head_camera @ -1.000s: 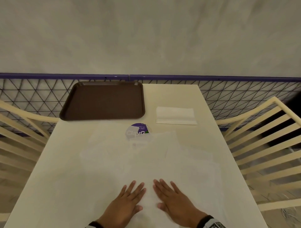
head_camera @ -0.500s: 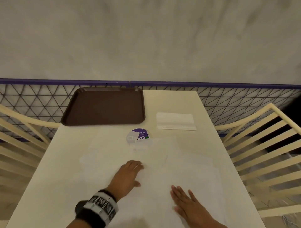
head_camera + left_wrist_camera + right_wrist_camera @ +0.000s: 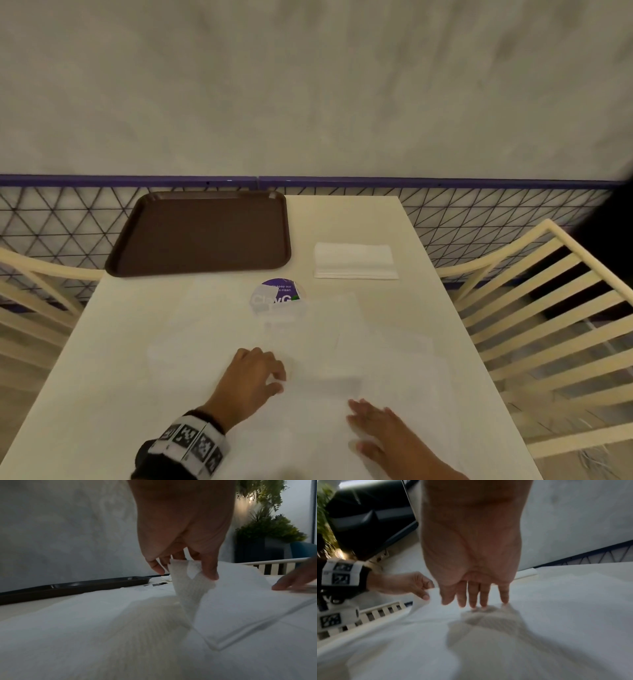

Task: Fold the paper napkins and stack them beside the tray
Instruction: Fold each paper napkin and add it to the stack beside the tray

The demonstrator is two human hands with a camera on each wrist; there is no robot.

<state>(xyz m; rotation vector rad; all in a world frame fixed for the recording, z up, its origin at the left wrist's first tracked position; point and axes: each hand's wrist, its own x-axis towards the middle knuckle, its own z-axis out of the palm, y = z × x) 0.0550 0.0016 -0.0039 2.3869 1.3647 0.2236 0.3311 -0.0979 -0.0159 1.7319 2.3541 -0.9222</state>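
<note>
Several white paper napkins lie spread flat on the near half of the cream table. My left hand pinches the corner of one napkin between thumb and fingers and lifts it off the others. My right hand lies flat with straight fingers, its fingertips pressing that napkin down. A stack of folded napkins sits right of the brown tray at the far end.
A round purple sticker is on the table between the tray and the spread napkins. Cream slatted chairs stand at both sides. A black mesh railing with a purple bar runs behind the table, before a grey wall.
My left hand slid forward from beside the right, curled, and pinched up a napkin corner. My right hand shifted right and stays flat on the paper.
</note>
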